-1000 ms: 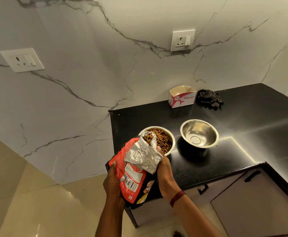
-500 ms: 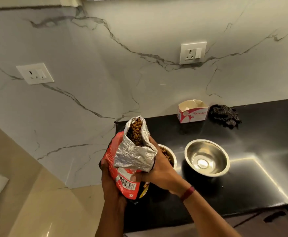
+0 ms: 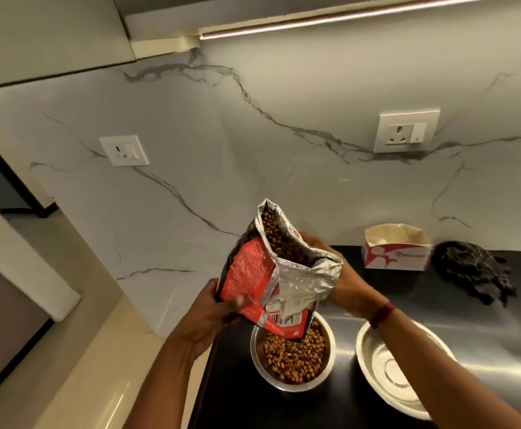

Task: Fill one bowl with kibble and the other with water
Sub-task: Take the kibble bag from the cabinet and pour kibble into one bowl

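On black tabletop (image 3: 457, 305): 2 steel bowls side by side, left bowl (image 3: 290, 386) holding kibble (image 3: 296, 357), right bowl (image 3: 386, 376) just beside; further back, cardboard box (image 3: 395, 258) near dark cloth (image 3: 472, 270).

The open red-and-white cardboard box (image 3: 395, 258) bears red lettering that looks like "Origami"; the red foil-lined kibble bag (image 3: 247, 274) carries a barcode (image 3: 287, 319) and fine print too blurred to read.
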